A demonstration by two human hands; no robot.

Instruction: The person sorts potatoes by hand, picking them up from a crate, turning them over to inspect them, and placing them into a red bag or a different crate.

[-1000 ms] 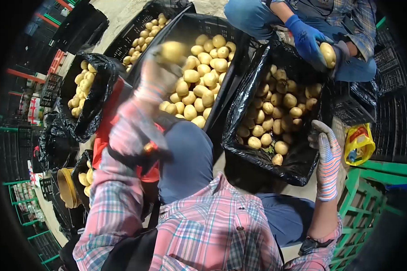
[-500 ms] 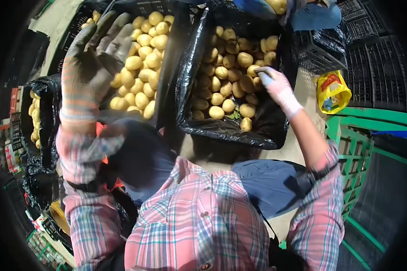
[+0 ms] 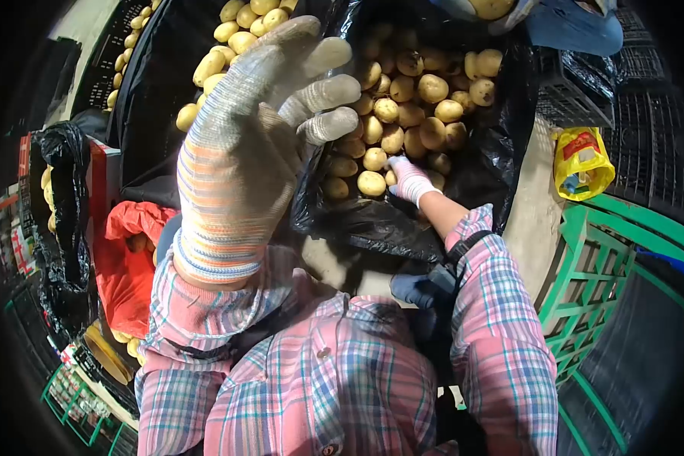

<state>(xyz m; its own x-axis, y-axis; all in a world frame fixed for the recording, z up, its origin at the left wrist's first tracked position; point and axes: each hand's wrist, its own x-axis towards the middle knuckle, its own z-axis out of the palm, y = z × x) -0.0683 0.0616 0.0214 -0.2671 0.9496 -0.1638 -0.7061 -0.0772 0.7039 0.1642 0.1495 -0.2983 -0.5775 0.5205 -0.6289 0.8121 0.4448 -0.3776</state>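
The right hand (image 3: 412, 182) reaches forward and down into the right crate (image 3: 503, 144), touching potatoes (image 3: 433, 89); its fingertips are partly hidden, so I cannot tell its grip. Those potatoes lie with long axes at mixed angles, the farthest in shadow. The left hand (image 3: 243, 152) is raised, fingers apart and half curled, hiding part of the left crate (image 3: 153, 95), itself cut off above.

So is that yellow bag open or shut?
Open: the yellow bag's mouth gapes, and something bluish shows inside.
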